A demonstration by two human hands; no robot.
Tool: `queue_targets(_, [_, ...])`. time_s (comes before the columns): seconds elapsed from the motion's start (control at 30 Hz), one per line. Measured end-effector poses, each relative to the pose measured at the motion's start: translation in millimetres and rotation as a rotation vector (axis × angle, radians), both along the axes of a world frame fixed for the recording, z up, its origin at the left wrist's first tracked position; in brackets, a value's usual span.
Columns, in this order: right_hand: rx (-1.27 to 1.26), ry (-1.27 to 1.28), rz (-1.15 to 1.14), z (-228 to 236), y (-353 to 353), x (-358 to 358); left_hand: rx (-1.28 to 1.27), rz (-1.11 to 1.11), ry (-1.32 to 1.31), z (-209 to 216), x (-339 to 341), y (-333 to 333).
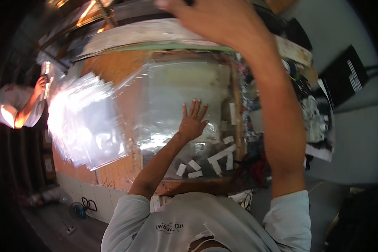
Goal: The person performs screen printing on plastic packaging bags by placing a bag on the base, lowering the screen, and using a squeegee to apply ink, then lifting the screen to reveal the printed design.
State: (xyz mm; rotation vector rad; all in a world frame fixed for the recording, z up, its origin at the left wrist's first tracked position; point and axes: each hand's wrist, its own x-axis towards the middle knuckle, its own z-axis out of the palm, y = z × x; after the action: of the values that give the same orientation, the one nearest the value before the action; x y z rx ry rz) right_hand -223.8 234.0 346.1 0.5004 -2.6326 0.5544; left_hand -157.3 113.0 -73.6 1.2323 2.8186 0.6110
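My left hand (192, 124) lies flat with its fingers spread on a clear plastic sheet (178, 98). The sheet rests on a pane-like panel set into the wooden table (107, 178). My right arm reaches far forward, and my right hand (208, 19) is at the top edge of the view, beside a long pale board (130, 37). Only its thumb side shows there, with a dark bit next to it; most of its fingers are cut off. To the left of my left hand is a fanned stack of clear plastic sheets or bags (90, 126), shiny with glare.
Several short white strips (194, 165) lie near the panel's front right corner. Tools and clutter (315, 117) crowd the table's right side. At the far left a person (23, 103) in a light shirt works. A small fan (77, 211) stands at lower left.
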Motion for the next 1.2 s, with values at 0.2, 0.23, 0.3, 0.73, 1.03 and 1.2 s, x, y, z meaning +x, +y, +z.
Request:
queue_targets(0.2, [-0.083, -0.305, -0.19, 35, 6, 5, 0.064, -0.015, -0.13, 22, 11, 37])
queue_targets(0.23, [-0.126, -0.382, -0.186, 42, 7, 2, 0.062, 0.037, -0.155, 24, 13, 31])
queue_targets(0.3, [0.014, -0.347, -0.173, 33, 13, -10, 0.132, 0.258, -0.105, 18, 24, 13])
queue_targets(0.73, [0.034, -0.164, -0.207, 27, -22, 8, 0.292, 1.076, 0.101, 0, -34, -182])
queue_targets(1.03, [0.048, -0.123, -0.186, 15, -5, -8, 0.587, 0.964, -0.282, 96, -81, -207])
queue_targets(1.2, [0.043, -0.096, -0.123, 15, 5, -5, 0.483, 1.049, -0.157, 79, -96, -337])
